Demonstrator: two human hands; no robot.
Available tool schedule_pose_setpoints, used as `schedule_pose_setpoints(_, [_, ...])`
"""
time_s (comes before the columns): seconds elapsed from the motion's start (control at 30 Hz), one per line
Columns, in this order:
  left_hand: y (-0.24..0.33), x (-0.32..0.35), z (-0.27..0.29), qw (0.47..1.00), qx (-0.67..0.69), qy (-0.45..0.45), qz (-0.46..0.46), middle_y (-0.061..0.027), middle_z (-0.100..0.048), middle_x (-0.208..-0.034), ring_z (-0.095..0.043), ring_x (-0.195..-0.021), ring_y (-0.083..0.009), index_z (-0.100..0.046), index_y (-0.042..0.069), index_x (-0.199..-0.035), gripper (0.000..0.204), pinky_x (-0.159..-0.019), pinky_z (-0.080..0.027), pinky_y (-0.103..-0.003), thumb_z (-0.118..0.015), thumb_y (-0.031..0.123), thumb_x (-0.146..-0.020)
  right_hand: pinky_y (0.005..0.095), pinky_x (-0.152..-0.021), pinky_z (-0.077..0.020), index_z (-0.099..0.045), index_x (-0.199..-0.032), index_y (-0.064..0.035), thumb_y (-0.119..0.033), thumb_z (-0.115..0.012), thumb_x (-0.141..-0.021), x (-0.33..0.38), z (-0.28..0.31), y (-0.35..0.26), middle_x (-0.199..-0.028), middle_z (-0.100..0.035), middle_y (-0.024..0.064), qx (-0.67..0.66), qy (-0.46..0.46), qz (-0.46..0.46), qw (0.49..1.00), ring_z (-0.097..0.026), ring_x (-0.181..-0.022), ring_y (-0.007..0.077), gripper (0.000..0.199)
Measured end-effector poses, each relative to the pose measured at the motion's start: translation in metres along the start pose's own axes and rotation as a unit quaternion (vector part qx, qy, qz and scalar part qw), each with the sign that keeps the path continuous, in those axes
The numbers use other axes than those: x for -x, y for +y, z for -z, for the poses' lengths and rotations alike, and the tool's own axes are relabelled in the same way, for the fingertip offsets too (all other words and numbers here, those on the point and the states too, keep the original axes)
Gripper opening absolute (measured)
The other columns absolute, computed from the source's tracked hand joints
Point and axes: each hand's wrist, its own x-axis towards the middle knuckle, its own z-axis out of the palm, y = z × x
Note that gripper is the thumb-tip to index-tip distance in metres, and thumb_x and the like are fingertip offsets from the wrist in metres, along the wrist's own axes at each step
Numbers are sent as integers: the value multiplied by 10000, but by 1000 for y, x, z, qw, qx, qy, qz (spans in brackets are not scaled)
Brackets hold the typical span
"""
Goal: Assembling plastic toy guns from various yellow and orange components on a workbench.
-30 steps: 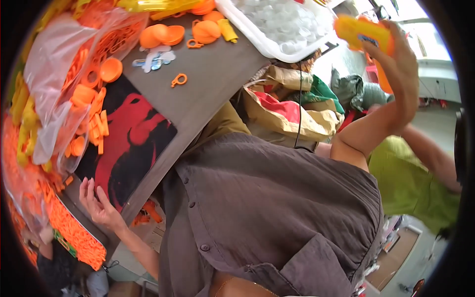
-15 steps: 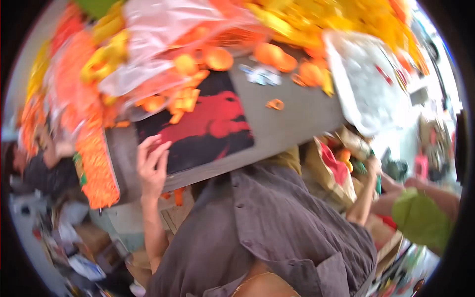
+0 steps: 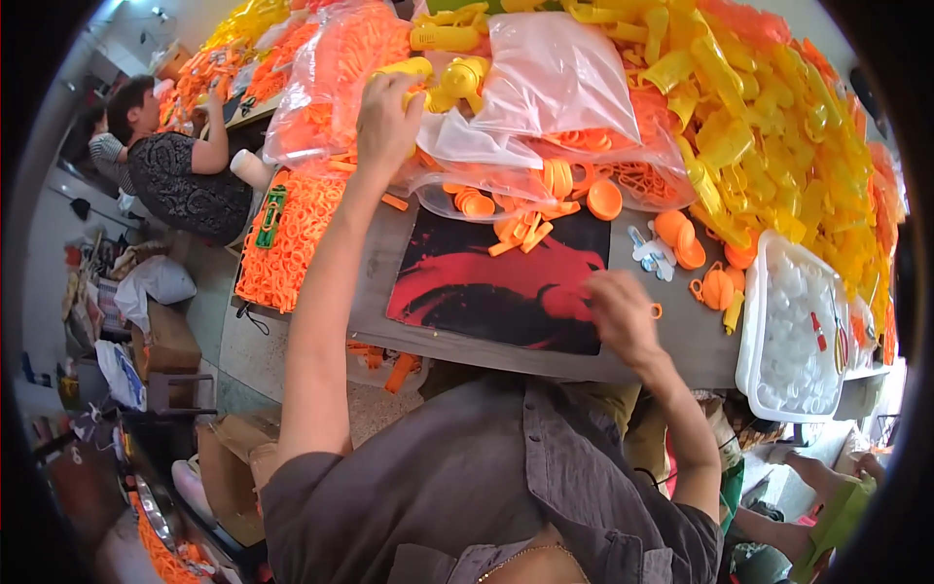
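Note:
My left hand [image 3: 387,127] reaches to the far side of the table, its fingers curled round a yellow plastic part [image 3: 405,68] by the clear bags. Next to it lies another yellow plastic part [image 3: 464,78] with a rounded body. My right hand [image 3: 625,316] is over the right edge of a black and red mat [image 3: 486,282]. Motion smears its fingers, so what they hold cannot be made out. A small orange ring [image 3: 657,310] shows just beside it. Orange discs [image 3: 604,200] and short orange strips [image 3: 522,237] lie at the mat's far edge.
Yellow parts [image 3: 749,127] are heaped at the back right. A white tray [image 3: 749,365] of clear pieces stands at the right, with a red-handled tool [image 3: 817,331] on top. Orange rings [image 3: 292,243] fill a box at the left. Another person [image 3: 185,165] works further left.
My left hand has gone from the mat's near left edge to the yellow parts at the back. My right hand has come up from the bags below the table to the mat. The view has shifted.

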Motion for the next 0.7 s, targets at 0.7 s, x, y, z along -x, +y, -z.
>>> schedule_pose_setpoints(0.7, [-173,-98,-73,930,-225,-218,193,-188,-574,-1287,-563,-1169,-385,-545,27,-1294,719,-969,-462,-499,-642,580,-845,380,-761,-485,-634,-996,-53,3,-637,-821,-13,-58,17,-914,-638,96,-32,61,-20,997,-607,-864,287,184])
